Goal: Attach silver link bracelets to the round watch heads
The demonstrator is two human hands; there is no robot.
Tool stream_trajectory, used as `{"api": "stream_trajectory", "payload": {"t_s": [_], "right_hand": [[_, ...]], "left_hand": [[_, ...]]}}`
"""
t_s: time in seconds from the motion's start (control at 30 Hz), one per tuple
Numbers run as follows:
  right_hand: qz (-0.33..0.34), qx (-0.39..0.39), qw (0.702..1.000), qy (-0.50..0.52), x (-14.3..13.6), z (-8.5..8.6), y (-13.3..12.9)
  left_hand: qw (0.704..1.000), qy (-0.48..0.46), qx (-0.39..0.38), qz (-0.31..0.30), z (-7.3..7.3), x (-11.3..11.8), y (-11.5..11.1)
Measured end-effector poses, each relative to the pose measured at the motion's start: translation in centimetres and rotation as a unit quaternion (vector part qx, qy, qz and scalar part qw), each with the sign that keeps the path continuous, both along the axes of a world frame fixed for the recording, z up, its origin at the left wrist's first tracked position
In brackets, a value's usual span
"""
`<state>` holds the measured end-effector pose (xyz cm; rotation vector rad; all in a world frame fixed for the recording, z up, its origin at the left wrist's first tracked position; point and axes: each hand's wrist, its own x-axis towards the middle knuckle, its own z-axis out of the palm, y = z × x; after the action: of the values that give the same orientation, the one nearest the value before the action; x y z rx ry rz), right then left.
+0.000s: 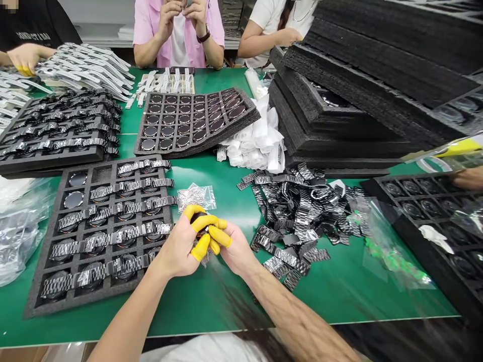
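Yellow finger cots cover the fingertips of both hands. My left hand [183, 246] is closed around a dark round watch [198, 219], mostly hidden by the fingers. Against it from the other side, my right hand [234, 245] pinches with thumb and fingers pressed together; whether it holds a strap or a small part is hidden. A zip bag of thin metal pins [194, 197] lies just beyond the hands. To the left, a foam tray [103, 176] carries watches with black link bracelets and two bare watch heads. Right of my hands spreads a pile of black link bracelets [298, 221].
Another foam tray [166, 151] of bare watch heads lies beyond. Far left are a tray of black watches [56, 128] and white straps [86, 68]. Stacked black foam trays [339, 130] rise at right, beside crumpled white wrappers [260, 143]. Several people work around the green table [211, 311].
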<state>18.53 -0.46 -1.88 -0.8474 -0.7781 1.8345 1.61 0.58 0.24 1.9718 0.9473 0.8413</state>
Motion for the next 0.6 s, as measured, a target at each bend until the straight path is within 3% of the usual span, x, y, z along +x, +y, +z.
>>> {"api": "stream_trajectory", "payload": {"t_s": [0.2, 0.3, 0.37, 0.4, 0.47, 0.53, 0.6], "right_hand": [[0.002, 0.003, 1.0, 0.014, 0.4, -0.1, 0.1], [0.006, -0.014, 0.999, 0.03, 0.7, -0.3, 0.5], [-0.011, -0.001, 0.999, 0.036, 0.8, -0.4, 0.8], [-0.019, 0.024, 0.999, 0.031, 0.8, -0.4, 0.9], [-0.013, 0.099, 0.995, 0.006, 0.8, -0.4, 1.1], [0.025, 0.179, 0.982, -0.056, 0.9, -0.3, 1.1], [0.031, 0.228, 0.963, -0.14, 1.1, -0.2, 1.1]], "left_hand": [[0.985, -0.114, -0.13, 0.021, -0.4, -0.1, 0.0], [0.932, -0.225, -0.281, 0.044, 0.1, -0.4, 0.3], [0.903, -0.266, -0.335, 0.032, 0.4, -0.6, 0.3], [0.902, -0.273, -0.333, 0.028, 0.5, -0.8, 0.3], [0.929, -0.244, -0.272, 0.05, 0.5, -1.1, 0.3], [0.972, -0.145, -0.158, 0.097, 0.4, -1.5, 0.5], [0.99, -0.047, -0.044, 0.129, 0.2, -1.8, 0.9]]}}
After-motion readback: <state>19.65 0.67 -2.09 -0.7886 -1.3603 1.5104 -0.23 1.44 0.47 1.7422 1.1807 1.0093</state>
